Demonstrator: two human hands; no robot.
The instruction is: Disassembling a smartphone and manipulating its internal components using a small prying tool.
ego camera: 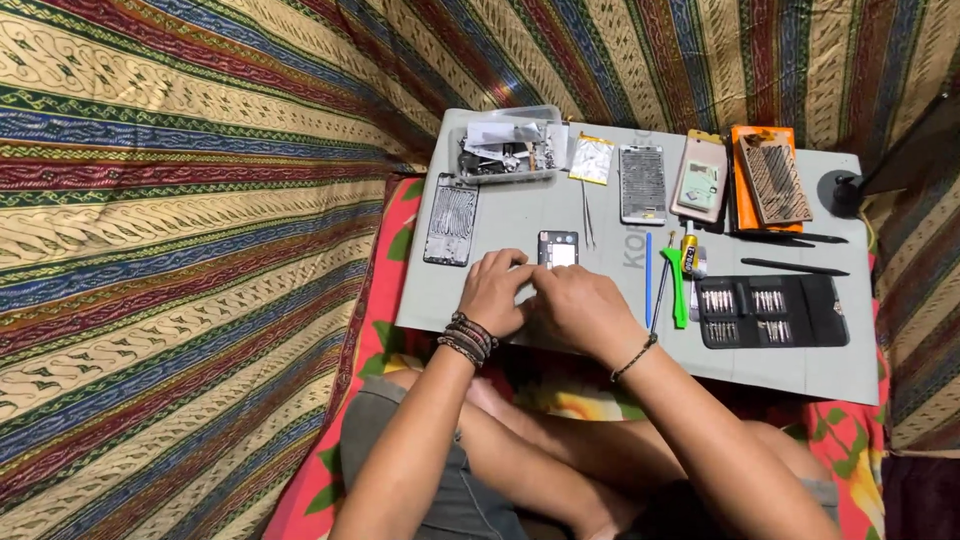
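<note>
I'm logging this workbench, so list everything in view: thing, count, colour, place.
grey work mat: one, grey, on the floral cloth
clear plastic parts box: one, clear, mat's far left corner
dark phone panel: one, dark, mat's left edge
small black frame piece: one, black with white centre, just beyond the hands
silver pouch battery: one, silver and yellow, right of the box
metal phone midframe: one, silver, far centre
pink-edged phone body: one, far right
orange tray: one, far right
green pry tool: one, centre right
black screwdriver bit case: one, open, right
left hand: on mat, beaded bracelets, grip hidden
right hand: beside it, cord bracelet
</note>
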